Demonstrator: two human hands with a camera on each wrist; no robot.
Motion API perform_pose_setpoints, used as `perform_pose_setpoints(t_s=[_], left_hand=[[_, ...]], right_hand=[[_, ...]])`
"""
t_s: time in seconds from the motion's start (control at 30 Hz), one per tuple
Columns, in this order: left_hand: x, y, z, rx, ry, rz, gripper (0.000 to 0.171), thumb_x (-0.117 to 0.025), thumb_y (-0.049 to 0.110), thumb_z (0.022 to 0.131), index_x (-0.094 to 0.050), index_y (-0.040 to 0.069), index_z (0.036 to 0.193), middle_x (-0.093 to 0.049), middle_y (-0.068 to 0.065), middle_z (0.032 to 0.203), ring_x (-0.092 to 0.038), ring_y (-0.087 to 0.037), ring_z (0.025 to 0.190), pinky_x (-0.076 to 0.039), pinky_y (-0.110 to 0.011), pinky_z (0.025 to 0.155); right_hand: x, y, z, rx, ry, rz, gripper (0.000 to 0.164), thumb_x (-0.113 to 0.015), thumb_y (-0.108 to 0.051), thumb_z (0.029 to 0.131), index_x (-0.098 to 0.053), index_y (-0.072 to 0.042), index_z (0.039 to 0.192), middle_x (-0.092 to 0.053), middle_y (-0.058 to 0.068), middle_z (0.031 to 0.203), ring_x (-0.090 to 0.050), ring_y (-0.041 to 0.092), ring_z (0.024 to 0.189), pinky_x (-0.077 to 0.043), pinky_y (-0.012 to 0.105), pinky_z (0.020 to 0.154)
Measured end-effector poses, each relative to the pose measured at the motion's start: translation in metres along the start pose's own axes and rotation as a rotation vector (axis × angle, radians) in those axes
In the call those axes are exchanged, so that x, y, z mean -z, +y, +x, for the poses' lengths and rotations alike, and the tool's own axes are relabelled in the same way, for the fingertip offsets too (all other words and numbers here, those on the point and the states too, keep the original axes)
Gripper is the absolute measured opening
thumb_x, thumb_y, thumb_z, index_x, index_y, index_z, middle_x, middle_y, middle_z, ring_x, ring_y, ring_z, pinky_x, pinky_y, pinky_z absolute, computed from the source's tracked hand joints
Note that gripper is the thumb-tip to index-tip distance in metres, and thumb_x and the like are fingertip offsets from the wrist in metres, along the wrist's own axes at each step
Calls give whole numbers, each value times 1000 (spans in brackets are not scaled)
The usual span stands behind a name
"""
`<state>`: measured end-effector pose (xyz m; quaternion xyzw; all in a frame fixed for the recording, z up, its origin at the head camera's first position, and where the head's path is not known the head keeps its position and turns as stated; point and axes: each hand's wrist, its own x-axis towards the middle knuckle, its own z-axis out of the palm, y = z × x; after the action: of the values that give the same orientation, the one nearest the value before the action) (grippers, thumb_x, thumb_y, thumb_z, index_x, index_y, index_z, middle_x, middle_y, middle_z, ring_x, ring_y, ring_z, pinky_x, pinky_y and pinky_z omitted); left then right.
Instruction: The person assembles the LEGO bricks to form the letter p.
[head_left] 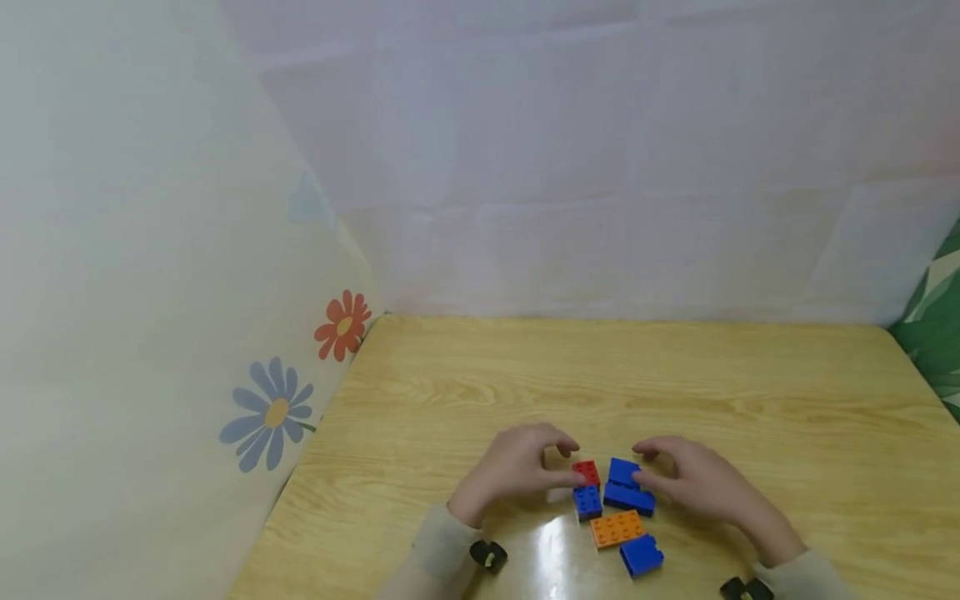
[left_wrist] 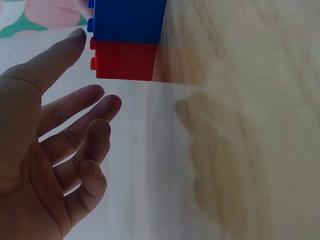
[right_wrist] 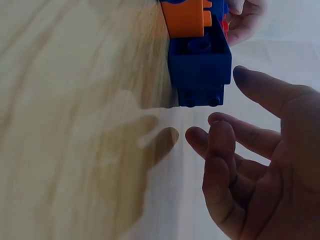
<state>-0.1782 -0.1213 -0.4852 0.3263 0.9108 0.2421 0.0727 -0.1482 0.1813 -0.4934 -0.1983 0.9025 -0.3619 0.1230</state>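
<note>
On the wooden table, a red brick [head_left: 586,472] lies end to end with a small blue brick [head_left: 588,503]. My left hand [head_left: 522,464] is at their left with fingers loosely bent; in the left wrist view its thumb [left_wrist: 60,55] points at the bricks and the palm is bare. Right of these sits a pair of blue bricks [head_left: 628,497], one lying on its side. My right hand [head_left: 693,475] curves loosely beside that pair, its thumb tip close to the blue brick [right_wrist: 200,72] and nothing in its grasp. Nearer me lies an orange brick [head_left: 617,529], studs up.
Another blue brick [head_left: 641,556] lies on its side just in front of the orange one. The table [head_left: 450,400] ends at a pale cloth wall [head_left: 525,208] behind. A flower-printed panel [head_left: 247,367] borders the left side, and green leaf print [head_left: 933,342] shows at right.
</note>
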Motion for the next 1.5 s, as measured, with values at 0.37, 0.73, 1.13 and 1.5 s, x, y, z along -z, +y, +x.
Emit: perform_pose_setpoints(t_s=[0.37, 0.73, 1.13, 1.5], left_hand=[[-1, 3, 0, -12, 10, -13, 38, -74, 56, 93, -79, 24, 113, -71, 18, 102, -64, 0, 88, -49, -21, 74], [-2, 5, 1, -11, -2, 73, 46, -74, 60, 91, -78, 24, 117, -71, 16, 109, -65, -3, 94, -51, -24, 76], [-5, 6, 9, 8, -19, 94, 39, -85, 48, 85, -78, 24, 115, -71, 18, 107, -65, -3, 96, -51, -25, 78], [-1, 6, 10, 8, 31, 86, 37, -85, 47, 86, -78, 22, 113, -73, 14, 109, -66, -6, 99, -52, -27, 83]], right_hand=[[-6, -4, 7, -54, -38, -11, 44, -75, -51, 94, -73, -18, 124, -71, -5, 122, -65, 23, 113, -51, 56, 97], [-4, -4, 7, -37, 6, -50, 43, -76, -47, 94, -74, -16, 123, -71, -3, 121, -65, 27, 116, -51, 56, 98], [0, -5, 11, -26, -20, -10, 39, -82, -39, 90, -74, -16, 120, -71, -4, 119, -64, 26, 115, -50, 56, 99], [-3, -1, 13, -59, -34, 27, 39, -85, -23, 85, -71, -13, 120, -70, 0, 115, -62, 16, 87, -55, 44, 80]])
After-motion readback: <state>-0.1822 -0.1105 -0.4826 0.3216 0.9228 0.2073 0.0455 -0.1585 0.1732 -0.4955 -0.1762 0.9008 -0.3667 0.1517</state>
